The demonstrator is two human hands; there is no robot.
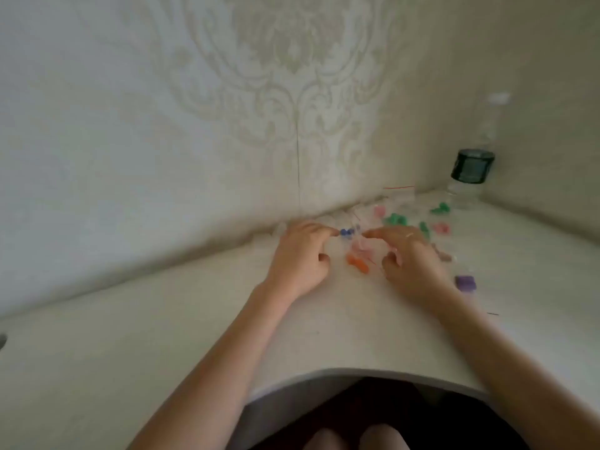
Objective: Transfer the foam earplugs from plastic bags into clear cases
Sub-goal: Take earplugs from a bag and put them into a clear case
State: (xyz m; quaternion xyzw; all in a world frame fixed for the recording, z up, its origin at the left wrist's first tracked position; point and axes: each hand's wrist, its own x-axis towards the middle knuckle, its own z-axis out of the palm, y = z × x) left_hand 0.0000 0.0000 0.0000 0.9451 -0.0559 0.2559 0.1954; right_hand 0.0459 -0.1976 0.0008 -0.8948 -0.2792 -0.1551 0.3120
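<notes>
Hands: left hand (pixel 300 258) and right hand (pixel 409 256) reach forward side by side over the pale surface (pixel 194 336), palms down, a small gap between their fingertips.
Left hand grip: thumb and forefinger pinched together just beside the small blue foam earplugs (pixel 346 232); blur hides whether it grips a bag edge or nothing.
Right hand grip: forefinger stretched toward the blue earplugs, thumb curled under; whether it holds anything cannot be told.
Between the hands: orange foam earplugs (pixel 357 264) lie on the surface below a pale pink earplug cluster (pixel 363 246), seemingly in clear plastic.
Beyond the right hand: green foam earplugs (pixel 394 219) and more pink ones (pixel 441 227) are scattered near the wall, among blurred clear plastic bags (pixel 398 193).
Right edge: purple foam earplugs (pixel 465 282) sit apart, beside the right wrist.
Corner: clear plastic bottle with a dark green label (pixel 472 170) stands upright.
</notes>
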